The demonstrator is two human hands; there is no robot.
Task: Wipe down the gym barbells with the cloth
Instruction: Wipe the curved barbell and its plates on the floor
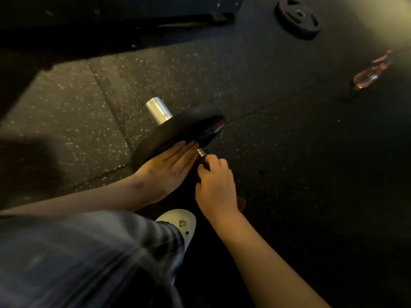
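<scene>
A: Spotting the barbell (pixel 159 111) down on the rubber floor (pixel 289 152), chrome end pointing up and away, black plate (pixel 173 130) standing on its edge.

B: Pressing flat against that plate with the left grip (pixel 169 165), fingers straight, holding nothing. Curling the right grip (pixel 214 183) round the thin shaft (pixel 201 152), just beside the plate.

A: Any cloth in there?

B: Cannot tell. Maybe something dark bunched under the right fingers; too dim to call.

A: Worth watching for a roll, then. Bracing a round plate with only a flat palm while rubbing the shaft risks sending everything rolling toward the white shoe (pixel 178 221).

B: Risks a pinch too, working fingers so close to where shaft meets plate. And with no cloth in there, merely smears the grime about.

A: Also awkward reaching the spray bottle (pixel 367 76), well apart on the right, without letting go of the plate.
</scene>
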